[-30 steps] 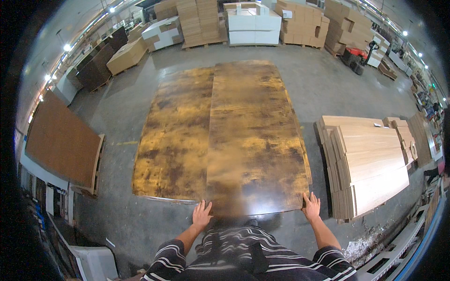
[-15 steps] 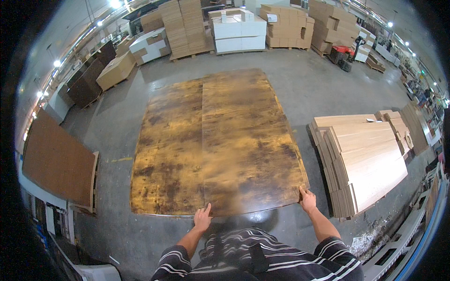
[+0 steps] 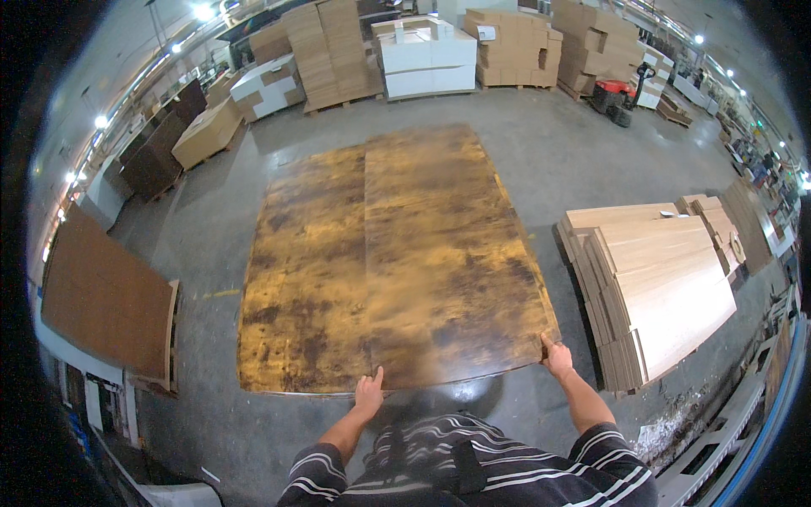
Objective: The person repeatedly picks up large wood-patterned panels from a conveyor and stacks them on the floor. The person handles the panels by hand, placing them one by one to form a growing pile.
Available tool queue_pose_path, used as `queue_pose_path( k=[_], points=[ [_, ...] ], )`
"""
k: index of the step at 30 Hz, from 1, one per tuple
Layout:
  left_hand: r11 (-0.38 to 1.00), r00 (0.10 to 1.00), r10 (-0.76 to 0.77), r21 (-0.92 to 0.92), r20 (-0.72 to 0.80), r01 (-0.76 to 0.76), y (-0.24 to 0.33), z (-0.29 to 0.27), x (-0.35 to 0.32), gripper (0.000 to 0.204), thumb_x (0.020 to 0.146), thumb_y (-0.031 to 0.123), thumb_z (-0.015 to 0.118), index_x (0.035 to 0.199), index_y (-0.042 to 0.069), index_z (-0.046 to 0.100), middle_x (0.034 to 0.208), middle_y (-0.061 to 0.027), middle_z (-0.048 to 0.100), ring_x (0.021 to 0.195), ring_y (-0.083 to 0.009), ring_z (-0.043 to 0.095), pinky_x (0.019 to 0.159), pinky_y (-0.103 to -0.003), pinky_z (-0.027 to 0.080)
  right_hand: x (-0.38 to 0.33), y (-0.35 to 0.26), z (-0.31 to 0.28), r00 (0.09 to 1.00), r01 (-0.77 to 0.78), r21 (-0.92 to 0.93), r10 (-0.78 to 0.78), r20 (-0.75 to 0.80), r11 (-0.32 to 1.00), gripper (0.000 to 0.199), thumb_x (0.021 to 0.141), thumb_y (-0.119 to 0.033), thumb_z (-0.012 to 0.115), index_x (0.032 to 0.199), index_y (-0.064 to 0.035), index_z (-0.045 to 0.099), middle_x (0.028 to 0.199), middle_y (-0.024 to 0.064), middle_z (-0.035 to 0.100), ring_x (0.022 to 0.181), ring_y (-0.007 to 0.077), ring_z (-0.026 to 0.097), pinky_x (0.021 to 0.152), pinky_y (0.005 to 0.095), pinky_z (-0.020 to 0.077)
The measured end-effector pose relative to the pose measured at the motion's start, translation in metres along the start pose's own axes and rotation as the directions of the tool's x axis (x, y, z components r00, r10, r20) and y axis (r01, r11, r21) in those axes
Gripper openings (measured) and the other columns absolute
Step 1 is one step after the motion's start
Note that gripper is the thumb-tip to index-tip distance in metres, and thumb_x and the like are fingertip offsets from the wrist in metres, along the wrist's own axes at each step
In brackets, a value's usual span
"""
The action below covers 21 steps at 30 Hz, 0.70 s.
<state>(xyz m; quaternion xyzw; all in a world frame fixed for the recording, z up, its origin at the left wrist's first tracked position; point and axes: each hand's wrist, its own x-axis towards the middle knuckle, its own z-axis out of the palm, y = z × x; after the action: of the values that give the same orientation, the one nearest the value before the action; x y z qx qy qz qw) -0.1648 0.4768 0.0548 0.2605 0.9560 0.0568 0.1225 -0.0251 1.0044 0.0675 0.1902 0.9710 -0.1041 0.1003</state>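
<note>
Two large wood-patterned boards in mottled yellow and dark brown lie side by side in front of me, the left board (image 3: 302,279) and the right board (image 3: 439,253), with a straight seam between them. My left hand (image 3: 369,395) is closed on the near edge of the right board close to the seam, one finger laid on top. At the near right corner of that same board my right hand (image 3: 557,358) grips the edge, its fingertips on the upper face. What lies under the boards is mostly hidden.
Light wood panels (image 3: 667,287) are stacked at the right. A brown board stack (image 3: 106,291) stands on a pallet at the left. Cardboard stacks (image 3: 515,46), a white stack (image 3: 427,63) and a red pallet jack (image 3: 614,97) line the back. Metal framing (image 3: 726,431) runs along the lower right.
My left hand's fingers are more curled at the edge than before. The right hand keeps its hold on the corner, and the boards show only a slight shift in the picture.
</note>
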Motion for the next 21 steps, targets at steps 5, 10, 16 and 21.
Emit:
queue_pose_path(
  k=[5,10,16,21],
  points=[
    [1.000,0.999,0.011,-0.001,-0.040,-0.011,0.001,0.004,0.001,0.079,0.072,0.009,0.069,0.141,0.006,0.029,0.089,-0.0203,0.057,0.089,-0.0349,0.051,0.080,-0.043,0.043,0.005,0.003,0.013,0.996,-0.059,0.020,0.060,-0.064,0.998,0.076,0.064,-0.009,0.073,0.134,-0.0180,0.043,0.090,0.0177,0.062,0.086,0.0324,0.060,0.076,0.0404,0.0497],
    [1.000,0.992,0.012,0.016,-0.127,-0.010,0.000,0.010,0.003,0.080,0.069,0.009,0.070,0.139,0.004,0.031,0.083,-0.0183,0.059,0.084,-0.0349,0.053,0.078,-0.044,0.044,0.006,-0.008,0.019,0.985,-0.156,0.054,0.160,-0.072,0.986,0.064,0.080,-0.009,0.057,0.138,-0.0264,0.036,0.094,0.0200,0.059,0.088,0.0332,0.060,0.078,0.0404,0.0495],
    [0.979,0.984,-0.180,0.096,-0.002,0.179,0.029,-0.016,0.002,0.079,0.067,0.005,0.064,0.139,0.009,0.032,0.089,-0.0180,0.062,0.089,-0.0329,0.056,0.082,-0.043,0.045,-0.020,-0.042,0.003,0.946,-0.312,0.106,0.318,-0.057,0.944,0.089,0.069,-0.014,0.071,0.142,-0.0280,0.023,0.137,0.0235,0.034,0.123,0.0370,0.039,0.101,0.0501,0.0331],
    [0.991,0.979,0.104,0.102,-0.175,-0.087,0.066,-0.028,-0.029,0.083,0.066,0.007,0.067,0.139,0.013,0.029,0.143,-0.0262,0.020,0.133,-0.0406,0.022,0.109,-0.052,0.016,-0.118,-0.078,0.052,0.877,-0.327,0.326,0.413,-0.246,0.887,0.091,0.068,-0.016,0.071,0.143,-0.0161,0.020,0.144,0.0210,0.025,0.130,0.0385,0.029,0.104,0.0533,0.0262]
  ],
)
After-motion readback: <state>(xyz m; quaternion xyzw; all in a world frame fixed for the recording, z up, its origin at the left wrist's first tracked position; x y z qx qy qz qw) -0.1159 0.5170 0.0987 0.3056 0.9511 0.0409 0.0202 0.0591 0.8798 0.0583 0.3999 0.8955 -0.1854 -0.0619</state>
